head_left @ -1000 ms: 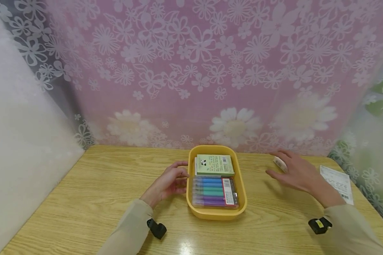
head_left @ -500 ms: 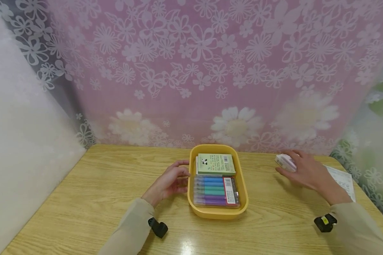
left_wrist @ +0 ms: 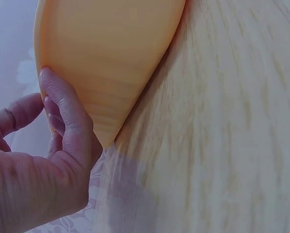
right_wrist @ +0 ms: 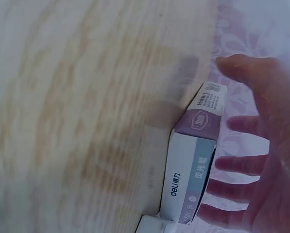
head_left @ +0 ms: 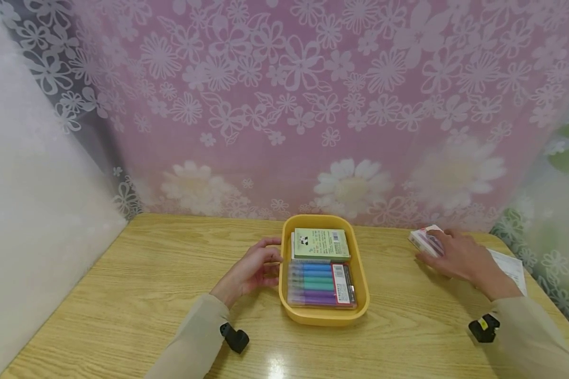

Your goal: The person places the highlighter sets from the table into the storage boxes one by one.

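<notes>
A yellow plastic tray [head_left: 360, 295] stands mid-table. Inside lie a green panda-printed box [head_left: 320, 243] and a clear case of coloured pens [head_left: 313, 284]. My left hand [head_left: 255, 269] rests at the tray's left side, fingers loosely bent; in the left wrist view the fingertips meet the yellow wall [left_wrist: 110, 53] near its rim. At the table's far right, my right hand [head_left: 460, 258] is over a small white and purple carton [right_wrist: 188, 170] marked "deli". Its fingers [right_wrist: 237, 165] are spread along one side, and the thumb stands apart from the carton.
A printed white paper [head_left: 509, 271] lies partly behind the right wrist. Another white carton [right_wrist: 154, 225] shows at the bottom of the right wrist view. A pink flowered curtain [head_left: 284, 131] hangs right behind the table's back edge.
My right hand has moved a little to the right, and more of the carton shows beside its fingers. My left hand and the tray have stayed in place.
</notes>
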Demonstrator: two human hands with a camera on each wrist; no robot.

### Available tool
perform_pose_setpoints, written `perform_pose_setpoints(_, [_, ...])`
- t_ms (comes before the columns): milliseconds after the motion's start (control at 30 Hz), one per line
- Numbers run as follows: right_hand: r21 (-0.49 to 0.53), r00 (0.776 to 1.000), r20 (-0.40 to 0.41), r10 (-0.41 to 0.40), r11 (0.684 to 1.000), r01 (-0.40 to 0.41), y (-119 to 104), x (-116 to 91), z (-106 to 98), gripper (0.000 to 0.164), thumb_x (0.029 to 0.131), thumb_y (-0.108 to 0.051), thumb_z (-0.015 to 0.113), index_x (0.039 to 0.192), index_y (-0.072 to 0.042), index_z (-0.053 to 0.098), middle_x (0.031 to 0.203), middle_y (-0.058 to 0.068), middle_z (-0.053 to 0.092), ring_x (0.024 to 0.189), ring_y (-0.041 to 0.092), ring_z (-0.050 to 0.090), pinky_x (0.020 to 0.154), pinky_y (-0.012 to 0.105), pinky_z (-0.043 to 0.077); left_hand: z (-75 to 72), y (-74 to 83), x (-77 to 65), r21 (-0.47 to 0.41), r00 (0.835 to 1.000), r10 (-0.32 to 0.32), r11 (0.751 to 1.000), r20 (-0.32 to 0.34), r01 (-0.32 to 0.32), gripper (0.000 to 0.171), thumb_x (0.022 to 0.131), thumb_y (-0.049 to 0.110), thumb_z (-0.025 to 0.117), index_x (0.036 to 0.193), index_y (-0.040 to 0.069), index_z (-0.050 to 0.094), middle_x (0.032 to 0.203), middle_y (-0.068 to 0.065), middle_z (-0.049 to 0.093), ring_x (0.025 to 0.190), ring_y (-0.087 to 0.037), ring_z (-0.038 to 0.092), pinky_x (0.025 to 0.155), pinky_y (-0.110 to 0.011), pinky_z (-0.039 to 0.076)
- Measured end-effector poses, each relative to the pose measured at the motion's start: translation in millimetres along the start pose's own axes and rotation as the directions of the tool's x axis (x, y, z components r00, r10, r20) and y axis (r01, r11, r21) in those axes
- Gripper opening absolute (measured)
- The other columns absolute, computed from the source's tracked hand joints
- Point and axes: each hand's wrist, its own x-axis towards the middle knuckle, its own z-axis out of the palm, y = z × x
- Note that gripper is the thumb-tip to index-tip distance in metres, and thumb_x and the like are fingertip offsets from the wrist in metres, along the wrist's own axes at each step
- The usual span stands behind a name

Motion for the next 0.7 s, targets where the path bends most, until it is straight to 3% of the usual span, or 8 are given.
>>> perform_pose_setpoints(167, [-0.038, 1.000, 0.018, -0.011, 0.999, 0.011, 6.1, -0.3, 1.4, 0.072, 0.091, -0.051, 0.066, 0.141, -0.002, 0.052, 0.125, 0.041, 0.056, 0.101, 0.059, 0.059, 0.066, 0.063, 0.051, 0.1, -0.1, -0.3, 0.004, 1.000, 0.006, 1.000, 0.009, -0.006, 0.056, 0.086, 0.010, 0.058, 0.141, 0.017, 0.049, 0.086, 0.000, 0.061, 0.071, -0.012, 0.060, 0.059, -0.027, 0.056])
perform_pose_setpoints(300, [-0.059, 0.999, 0.025, -0.027, 0.998, 0.028, 10.7, -1.1, 2.2, 0.073, 0.088, -0.050, 0.070, 0.139, -0.002, 0.052, 0.099, 0.028, 0.067, 0.087, 0.044, 0.065, 0.074, 0.064, 0.049, 0.5, 0.2, -0.2, 0.005, 1.000, 0.006, 1.000, 0.012, -0.006, 0.057, 0.086, 0.010, 0.058, 0.142, 0.017, 0.048, 0.087, 0.000, 0.061, 0.071, -0.012, 0.060, 0.060, -0.028, 0.056])
perform_pose_setpoints(367, [-0.054, 0.999, 0.030, -0.031, 0.998, 0.033, 11.7, -0.9, 1.9, 0.075, 0.087, -0.052, 0.071, 0.138, -0.001, 0.051, 0.090, 0.022, 0.068, 0.078, 0.038, 0.064, 0.072, 0.061, 0.049, 0.5, 0.4, 0.1, 0.006, 1.000, 0.007, 1.000, 0.012, -0.007, 0.057, 0.087, 0.010, 0.058, 0.142, 0.017, 0.048, 0.088, 0.000, 0.061, 0.072, -0.012, 0.060, 0.060, -0.028, 0.056])
perform_pose_setpoints(533, [-0.002, 0.999, 0.031, -0.016, 1.000, 0.016, 12.9, -0.1, 3.1, 0.078, 0.085, -0.054, 0.075, 0.138, -0.002, 0.050, 0.090, 0.023, 0.065, 0.072, 0.030, 0.061, 0.058, 0.048, 0.049, 0.3, 0.7, -0.4, 0.007, 1.000, 0.007, 1.000, 0.017, -0.007, 0.056, 0.087, 0.010, 0.057, 0.142, 0.017, 0.048, 0.088, 0.000, 0.062, 0.072, -0.012, 0.060, 0.060, -0.028, 0.056])
perform_pose_setpoints(700, [0.020, 0.999, 0.039, -0.002, 1.000, 0.001, 13.2, 2.2, 5.1, 0.080, 0.085, -0.056, 0.073, 0.139, -0.002, 0.049, 0.089, 0.020, 0.064, 0.068, 0.025, 0.059, 0.054, 0.040, 0.046, -0.9, 0.8, -0.7, 0.005, 1.000, 0.009, 1.000, 0.021, -0.009, 0.055, 0.088, 0.010, 0.057, 0.142, 0.017, 0.047, 0.090, -0.001, 0.062, 0.072, -0.012, 0.060, 0.060, -0.028, 0.056])
